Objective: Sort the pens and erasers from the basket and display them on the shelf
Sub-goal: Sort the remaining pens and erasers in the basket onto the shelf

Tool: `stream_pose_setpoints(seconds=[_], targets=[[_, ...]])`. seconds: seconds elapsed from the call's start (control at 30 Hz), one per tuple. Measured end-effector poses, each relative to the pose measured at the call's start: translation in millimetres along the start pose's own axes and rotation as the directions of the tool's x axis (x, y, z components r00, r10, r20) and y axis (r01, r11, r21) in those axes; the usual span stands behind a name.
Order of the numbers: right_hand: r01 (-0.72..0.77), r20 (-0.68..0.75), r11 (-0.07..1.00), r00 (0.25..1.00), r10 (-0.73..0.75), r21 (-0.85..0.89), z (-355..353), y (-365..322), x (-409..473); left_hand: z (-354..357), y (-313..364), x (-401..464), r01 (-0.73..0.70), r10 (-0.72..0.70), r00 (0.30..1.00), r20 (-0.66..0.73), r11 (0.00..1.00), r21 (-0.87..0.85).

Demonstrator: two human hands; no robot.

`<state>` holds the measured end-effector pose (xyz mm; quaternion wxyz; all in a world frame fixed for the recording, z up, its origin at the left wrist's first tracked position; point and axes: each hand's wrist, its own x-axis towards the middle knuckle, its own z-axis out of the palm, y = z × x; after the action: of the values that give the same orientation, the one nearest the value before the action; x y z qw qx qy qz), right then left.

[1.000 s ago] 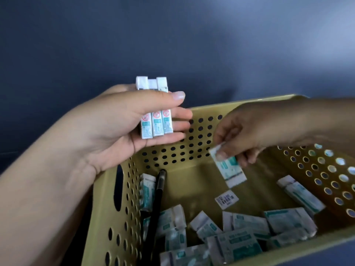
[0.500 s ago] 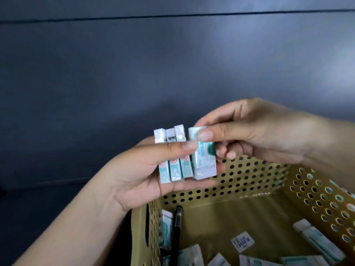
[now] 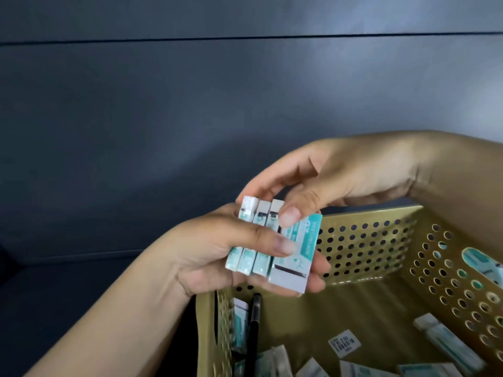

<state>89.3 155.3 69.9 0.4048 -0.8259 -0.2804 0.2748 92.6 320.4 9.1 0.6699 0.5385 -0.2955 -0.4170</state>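
My left hand (image 3: 215, 248) holds a row of white-and-teal erasers (image 3: 254, 240) above the near left corner of the perforated yellow basket (image 3: 362, 240), thumb across their fronts. The rightmost eraser (image 3: 296, 257) lies flat, face towards me. My right hand (image 3: 313, 183) reaches over from the right and pinches the top of that eraser, thumb on its front. Inside the basket a black pen (image 3: 253, 333) leans in the left corner and several more wrapped erasers (image 3: 446, 341) lie on the bottom.
A loose barcode sticker (image 3: 344, 345) lies on the basket floor. One eraser (image 3: 239, 325) stands against the basket's left wall. A dark grey panelled surface (image 3: 190, 118) fills the background behind the hands.
My right hand picked an eraser out of the basket and brought it up beside the three in my left hand. It now lies flat against my left fingers. The view tilted upward.
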Motion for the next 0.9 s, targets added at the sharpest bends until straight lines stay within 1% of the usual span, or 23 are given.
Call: stream_pose_setpoints(seconds=[0.07, 0.2, 0.3, 0.37, 0.53, 0.67, 0.83, 0.9], targets=[[-0.026, -0.004, 1.000, 1.000, 0.026, -0.009, -2.0, -0.6, -0.1, 0.1, -1.7, 1.7, 0.022, -0.021, 1.000, -0.015, 0.998, 0.053], [-0.062, -0.035, 0.998, 0.997, 0.063, 0.020, 1.6, 0.7, -1.3, 5.3, -3.2, 5.5, 0.054, -0.035, 0.992, -0.124, 0.987, 0.154], [-0.050, -0.072, 0.998, 0.996, 0.049, -0.022, 3.2, 0.4, -2.1, 9.4, -3.5, 6.6, 0.047, -0.015, 0.986, -0.167, 0.981, 0.188], [-0.035, -0.095, 0.999, 0.995, 0.034, -0.014, 3.5, 0.0, -3.2, 10.5, -3.7, 6.8, 0.030, 0.004, 0.983, -0.186, 0.983, 0.181], [-0.024, -0.106, 0.991, 0.994, 0.038, 0.128, 0.2, 5.0, -7.0, 12.3, -3.4, 7.1, 0.008, 0.032, 0.972, -0.232, 0.986, 0.169], [-0.029, -0.148, 0.991, 0.988, 0.049, 0.130, -3.6, 6.5, -7.0, 12.2, -3.0, 8.0, 0.010, 0.038, 0.959, -0.280, 0.986, 0.168], [-0.043, -0.205, 0.993, 0.977, 0.064, 0.108, -7.2, 2.6, -9.1, 11.7, -2.3, 6.9, -0.010, 0.048, 0.954, -0.296, 0.992, 0.129], [-0.032, -0.285, 0.990, 0.956, 0.071, 0.137, -13.4, -0.3, -13.3, 12.0, -2.8, 5.8, -0.014, 0.042, 0.958, -0.282, 0.995, 0.102]])
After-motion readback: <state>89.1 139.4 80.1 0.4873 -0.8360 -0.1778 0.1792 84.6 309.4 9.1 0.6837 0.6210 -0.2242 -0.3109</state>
